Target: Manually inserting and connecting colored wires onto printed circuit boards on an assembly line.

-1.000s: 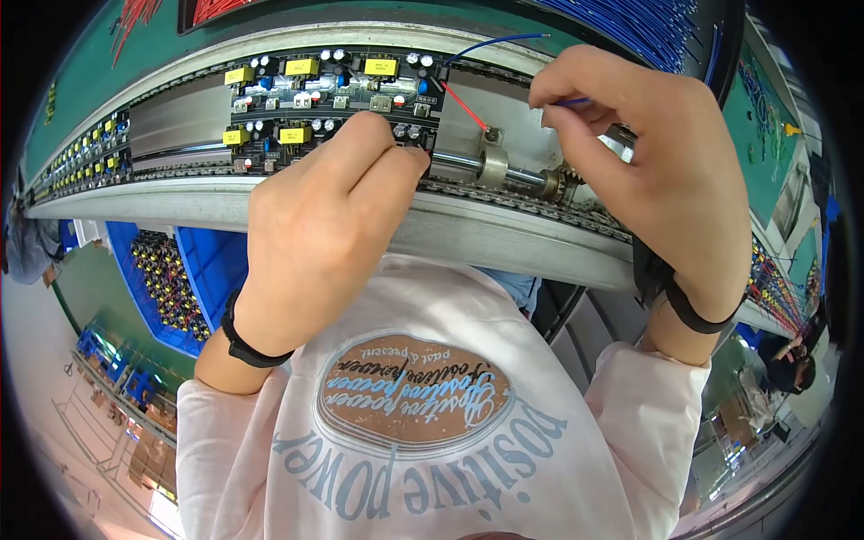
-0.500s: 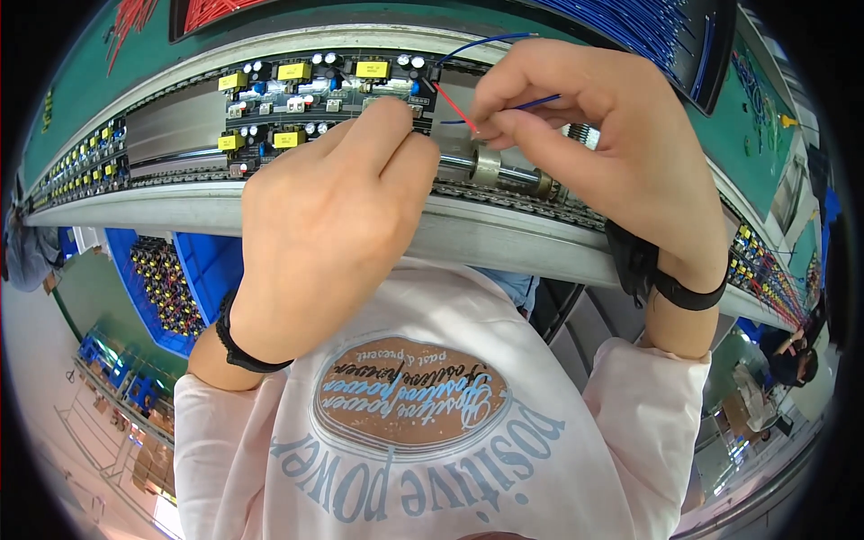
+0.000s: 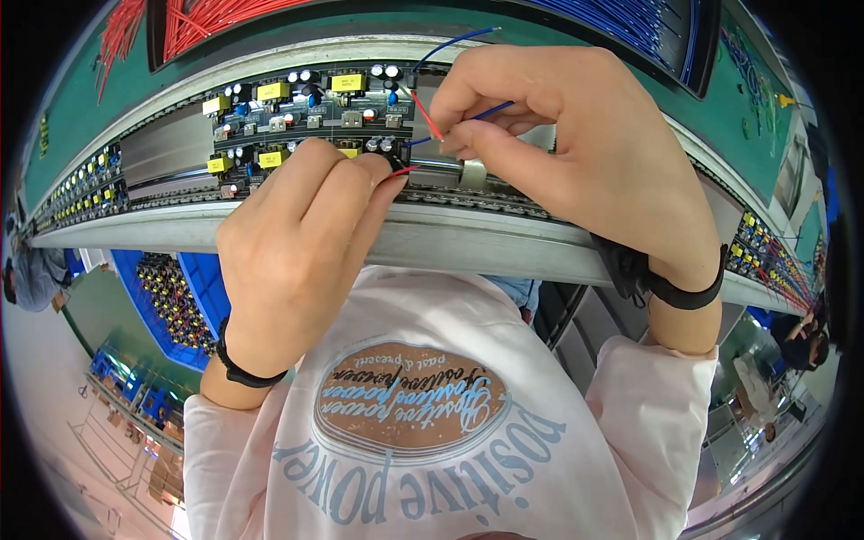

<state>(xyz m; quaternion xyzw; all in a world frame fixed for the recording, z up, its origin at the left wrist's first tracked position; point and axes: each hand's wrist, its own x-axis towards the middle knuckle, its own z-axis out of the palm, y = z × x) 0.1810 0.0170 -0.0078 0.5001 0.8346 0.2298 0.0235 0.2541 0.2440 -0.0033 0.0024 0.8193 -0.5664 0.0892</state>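
Rows of black circuit boards [image 3: 326, 117] with yellow blocks and silver capacitors sit on the conveyor rail. My left hand [image 3: 301, 216] is closed at the right end of the near row, covering part of it. A short red wire [image 3: 407, 170] pokes out from between its thumb and finger. My right hand [image 3: 567, 135] pinches a blue wire [image 3: 493, 111] whose other end reaches the near board. Another red wire [image 3: 425, 112] runs from the far board to my right fingertips; whether they touch it I cannot tell. A second blue wire [image 3: 450, 43] rises from the far board.
Behind the rail, trays hold red wires [image 3: 211, 27] and blue wires [image 3: 621, 27] on a green surface. A metal edge [image 3: 450, 241] runs along the near side. A blue bin [image 3: 202, 288] with finished-looking boards stands below left. More boards line the rail at both ends.
The boards have shifted left. My left hand has moved left and nearer, and a red wire now shows at its fingertips. My right hand has moved left; the blue wire's end now meets the near board.
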